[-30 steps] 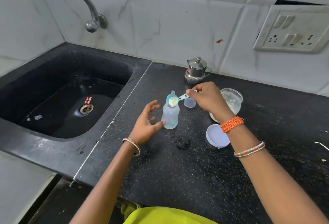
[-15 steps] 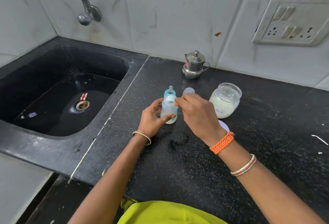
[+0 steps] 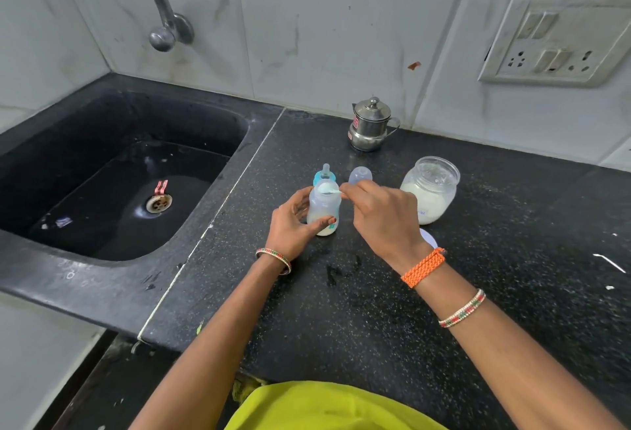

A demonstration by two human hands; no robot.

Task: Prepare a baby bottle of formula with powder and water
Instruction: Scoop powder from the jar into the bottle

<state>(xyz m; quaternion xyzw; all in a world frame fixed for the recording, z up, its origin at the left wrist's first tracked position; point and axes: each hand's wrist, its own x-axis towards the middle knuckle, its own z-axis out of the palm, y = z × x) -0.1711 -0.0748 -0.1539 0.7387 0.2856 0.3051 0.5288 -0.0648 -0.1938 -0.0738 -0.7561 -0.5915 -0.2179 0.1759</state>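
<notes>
A small clear baby bottle [image 3: 323, 206] stands upright on the black counter [image 3: 375, 310], with white powder at its bottom. My left hand [image 3: 293, 224] is wrapped around its lower half. My right hand [image 3: 382, 214] pinches a small scoop [image 3: 328, 190] whose bowl lies over the bottle's open mouth. Just behind the bottle stands its blue teat ring [image 3: 324, 175], and beside that the clear cap [image 3: 360, 175]. An open glass jar of white powder [image 3: 428, 190] is right of my right hand. Its white lid [image 3: 429, 238] peeks out behind my right wrist.
A small steel lidded pot [image 3: 370, 125] stands at the back by the tiled wall. The black sink [image 3: 112, 184] lies to the left under a curved tap [image 3: 150, 3]. A wall socket plate [image 3: 560, 37] hangs at upper right. Dark smudges [image 3: 341, 269] mark the counter in front of the bottle.
My left hand has closed around the bottle. My right hand carried the scoop from above the bottle down onto its mouth. The camera view has shifted slightly.
</notes>
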